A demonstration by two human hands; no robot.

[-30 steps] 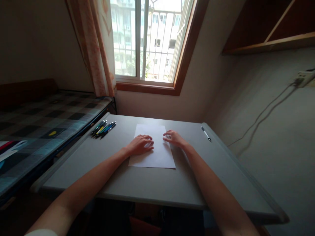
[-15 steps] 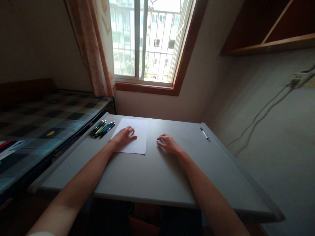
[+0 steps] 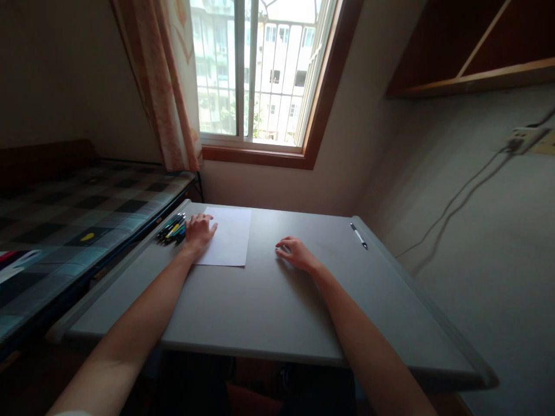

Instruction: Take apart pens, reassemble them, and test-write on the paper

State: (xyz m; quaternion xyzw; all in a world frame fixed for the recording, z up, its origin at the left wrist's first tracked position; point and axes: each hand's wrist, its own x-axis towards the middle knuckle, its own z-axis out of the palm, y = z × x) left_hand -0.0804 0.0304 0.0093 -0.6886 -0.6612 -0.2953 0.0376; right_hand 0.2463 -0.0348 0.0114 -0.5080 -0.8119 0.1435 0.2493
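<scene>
One paper sheet (image 3: 229,238), light and limp, we judge, best taken by the edges; our left hand (image 3: 199,232), right hand (image 3: 297,253): grips loosely open.

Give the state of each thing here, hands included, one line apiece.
Paper: flat on the table
Pens: heaped loosely
Lone pen: lying apart, right side
Left hand: open, over the paper's left edge
Right hand: open, holding nothing
Curtain: gathered beside the window
Window: open or shut, unclear
Plug: in the wall socket
</scene>
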